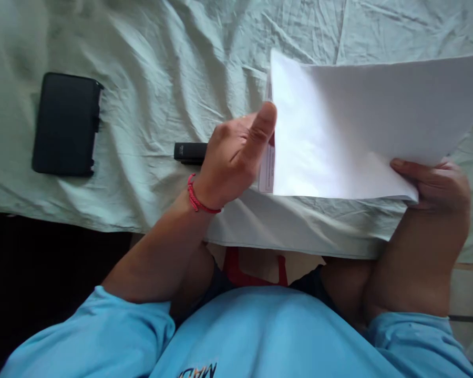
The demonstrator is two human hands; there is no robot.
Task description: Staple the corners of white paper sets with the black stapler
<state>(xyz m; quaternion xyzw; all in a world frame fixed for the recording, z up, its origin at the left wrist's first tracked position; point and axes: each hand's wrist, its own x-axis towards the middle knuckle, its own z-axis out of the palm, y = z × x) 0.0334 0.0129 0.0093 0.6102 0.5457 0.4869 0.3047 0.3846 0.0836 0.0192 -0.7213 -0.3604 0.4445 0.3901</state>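
Gripping white paper sheets (358, 126), right hand (437, 184) pinching the corner, left hand (236, 152) holding the edge, over pale bedsheet (161, 68)

A white sheet of paper (358, 131) is lifted and tilted, blank side up, its lower right corner pinched between right-hand fingers. A printed sheet (267, 170) peeks out just beyond the left thumb tip.

Dark letters are seen upside down on the light blue shirt (260, 336) at the lower edge, cut off and not fully legible. Fine printed lines are borne by the underlying sheet (267, 168), too small to be read.
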